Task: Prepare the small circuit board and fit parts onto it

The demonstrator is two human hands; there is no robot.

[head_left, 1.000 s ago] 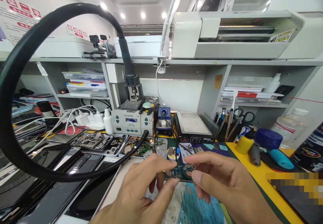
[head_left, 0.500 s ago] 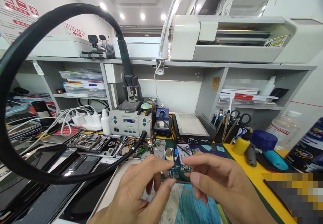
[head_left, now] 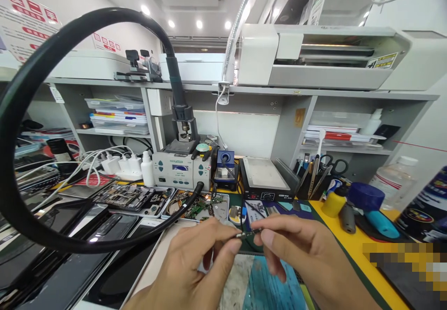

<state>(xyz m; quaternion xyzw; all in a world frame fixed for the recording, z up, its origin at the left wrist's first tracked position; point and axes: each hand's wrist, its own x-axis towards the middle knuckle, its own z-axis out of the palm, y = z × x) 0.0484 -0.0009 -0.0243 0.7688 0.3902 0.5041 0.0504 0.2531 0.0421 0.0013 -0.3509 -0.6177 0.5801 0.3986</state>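
Note:
A small dark circuit board [head_left: 249, 232] is held up edge-on between both hands, above a worn grey and blue work mat [head_left: 268, 279]. My left hand [head_left: 195, 259] pinches its left end between thumb and index finger. At the right end, the thumb and index finger of my right hand [head_left: 305, 254] grip the board. Behind the hands, a tray [head_left: 226, 203] holds green board pieces, and a small round container [head_left: 234, 214] stands near the fingertips.
A thick black hose [head_left: 10, 161] loops across the left side from the grey hot-air station [head_left: 181, 171]. Phones [head_left: 84, 254] lie at left. A heating plate [head_left: 263, 175] stands at the back, with a yellow bottle [head_left: 333, 202] and blue jar [head_left: 365, 196] at right.
The circuit board has been tilted from showing its flat face to nearly edge-on. Both hands still grip it, and the view has shifted slightly.

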